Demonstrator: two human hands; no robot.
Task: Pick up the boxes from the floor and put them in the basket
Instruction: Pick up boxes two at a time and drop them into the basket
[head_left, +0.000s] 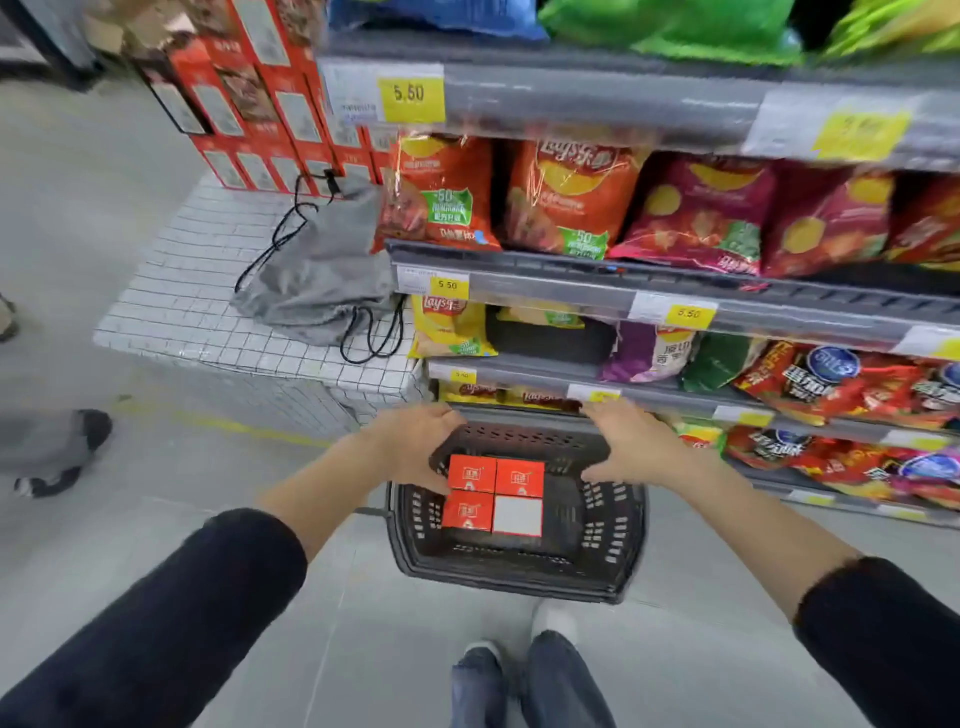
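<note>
From the head camera, a dark plastic shopping basket (519, 577) stands on the grey floor (337, 623) in front of the snack shelves (675, 306). Four boxes (470, 509) lie packed in a square inside it, toward its left side; three show red faces and one a white face. The left hand (410, 447) reaches over the basket's left rim, its fingers (434, 480) straight and close together beside the upper-left box; I cannot tell if they touch it. The right hand (636, 447) hovers over the right side, fingers (597, 473) loosely spread and holding nothing. Lay's chip bags (566, 197) fill the shelves. A grey drawstring bag (322, 270) lies on a low white gridded platform (208, 291) to the left.
</note>
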